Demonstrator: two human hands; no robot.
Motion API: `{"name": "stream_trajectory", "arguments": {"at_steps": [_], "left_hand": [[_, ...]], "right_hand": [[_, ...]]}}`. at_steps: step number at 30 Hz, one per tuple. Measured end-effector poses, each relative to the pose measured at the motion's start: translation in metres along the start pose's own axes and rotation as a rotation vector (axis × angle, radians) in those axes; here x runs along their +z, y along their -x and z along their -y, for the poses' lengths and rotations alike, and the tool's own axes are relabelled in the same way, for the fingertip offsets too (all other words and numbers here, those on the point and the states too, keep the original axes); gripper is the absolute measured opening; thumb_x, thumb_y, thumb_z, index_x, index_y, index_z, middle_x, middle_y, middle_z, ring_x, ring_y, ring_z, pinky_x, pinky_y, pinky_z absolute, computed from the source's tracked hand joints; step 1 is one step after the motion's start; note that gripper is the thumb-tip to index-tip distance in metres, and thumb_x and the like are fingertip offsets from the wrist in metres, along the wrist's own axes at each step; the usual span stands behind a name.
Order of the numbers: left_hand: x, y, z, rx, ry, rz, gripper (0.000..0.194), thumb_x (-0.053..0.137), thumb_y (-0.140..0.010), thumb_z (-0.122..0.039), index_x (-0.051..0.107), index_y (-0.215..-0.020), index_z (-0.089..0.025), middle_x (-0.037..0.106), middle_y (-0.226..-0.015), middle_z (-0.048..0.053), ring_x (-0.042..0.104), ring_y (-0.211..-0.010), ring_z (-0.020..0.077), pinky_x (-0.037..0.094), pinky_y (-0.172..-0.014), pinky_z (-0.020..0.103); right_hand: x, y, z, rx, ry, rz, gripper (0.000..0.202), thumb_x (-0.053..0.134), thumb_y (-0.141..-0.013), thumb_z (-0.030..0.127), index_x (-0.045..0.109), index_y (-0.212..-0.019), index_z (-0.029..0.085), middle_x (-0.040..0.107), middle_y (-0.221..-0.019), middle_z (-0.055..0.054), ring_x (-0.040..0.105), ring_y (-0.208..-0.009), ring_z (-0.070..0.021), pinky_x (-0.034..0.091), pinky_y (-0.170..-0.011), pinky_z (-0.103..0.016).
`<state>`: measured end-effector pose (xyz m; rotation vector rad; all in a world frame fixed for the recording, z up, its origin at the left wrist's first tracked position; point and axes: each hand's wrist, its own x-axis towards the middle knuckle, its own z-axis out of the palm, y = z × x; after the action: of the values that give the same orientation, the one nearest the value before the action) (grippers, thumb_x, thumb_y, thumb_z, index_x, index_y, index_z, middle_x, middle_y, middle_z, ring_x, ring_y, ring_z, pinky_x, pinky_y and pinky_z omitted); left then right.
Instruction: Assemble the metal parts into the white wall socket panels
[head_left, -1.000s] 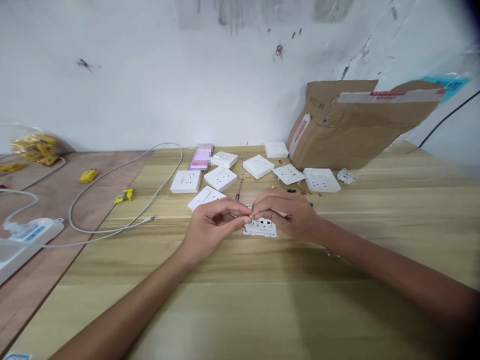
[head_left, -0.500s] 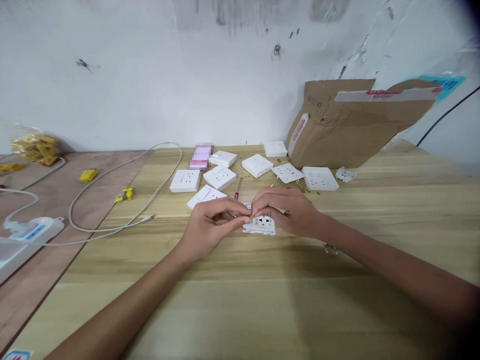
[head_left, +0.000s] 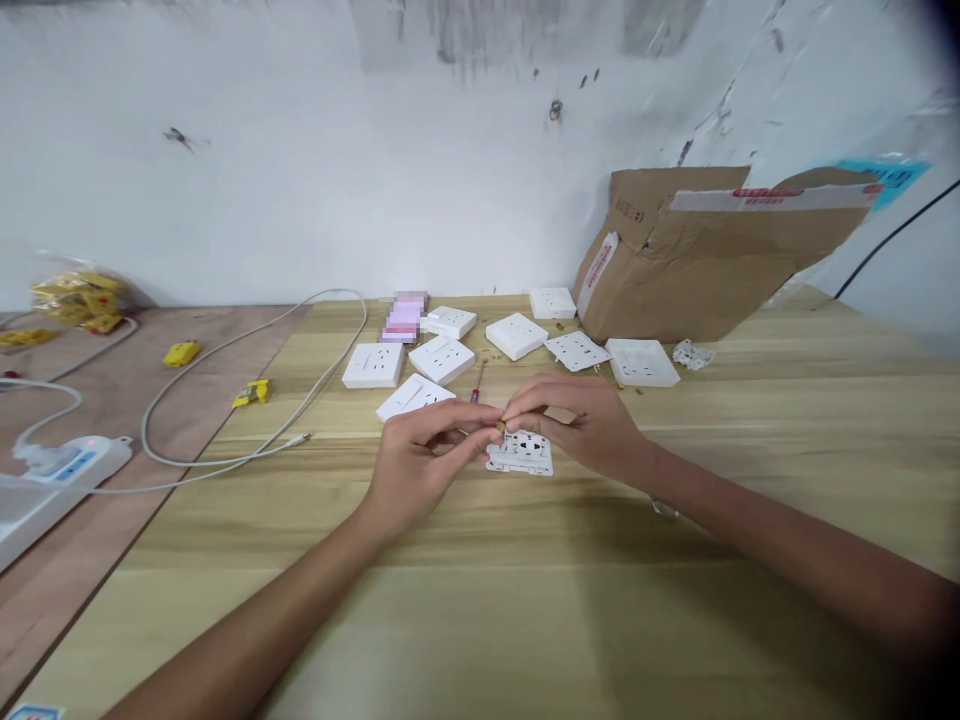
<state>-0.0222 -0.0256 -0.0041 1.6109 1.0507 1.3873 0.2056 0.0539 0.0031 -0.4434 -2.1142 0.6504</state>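
Note:
My left hand (head_left: 420,450) and my right hand (head_left: 585,420) meet fingertip to fingertip above a white socket frame (head_left: 519,462). Both are closed in a pinch on a small brass-coloured metal piece (head_left: 501,427), mostly covered by the fingers. The frame lies flat on the wooden table, its far part hidden behind my hands. Just beyond the fingers lies a screwdriver (head_left: 475,394) with a red and blue handle.
Several white switch sockets, one a socket cover (head_left: 642,362), lie further back with a phone (head_left: 403,318). A cardboard box (head_left: 697,255) leans at the wall. At left are a white cable (head_left: 225,463), a power strip (head_left: 67,490) and yellow parts (head_left: 251,392).
The camera view has shifted slightly. My fingertips have moved a little over the socket frame, and the brass-coloured piece stays pinched between them.

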Motion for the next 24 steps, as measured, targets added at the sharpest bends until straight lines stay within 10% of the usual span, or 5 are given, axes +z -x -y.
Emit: {"name": "stream_trajectory", "arguments": {"at_steps": [10,24], "left_hand": [[-0.0063,-0.0046,0.0021,0.207,-0.163,0.029,0.01,0.084,-0.101,-0.027,0.09,-0.106,-0.021,0.088,-0.102,0.008,0.08,-0.075,0.0152,0.067,-0.064,0.023],[-0.0074,-0.0062,0.0048,0.093,-0.033,0.067,0.011,0.087,-0.098,-0.026,0.088,-0.106,-0.019,0.085,-0.102,0.009,0.079,-0.078,0.0163,0.068,-0.067,0.025]], "right_hand": [[0.0081,0.0033,0.0041,0.149,-0.014,-0.052,0.007,0.083,-0.102,0.024,0.086,-0.096,0.025,0.086,-0.087,0.0,0.076,-0.076,-0.0156,0.056,-0.075,-0.03],[0.0104,0.0003,0.0096,0.335,-0.167,-0.041,0.008,0.083,-0.098,0.026,0.085,-0.09,0.024,0.083,-0.082,-0.001,0.073,-0.07,-0.0143,0.057,-0.064,-0.026]]}}
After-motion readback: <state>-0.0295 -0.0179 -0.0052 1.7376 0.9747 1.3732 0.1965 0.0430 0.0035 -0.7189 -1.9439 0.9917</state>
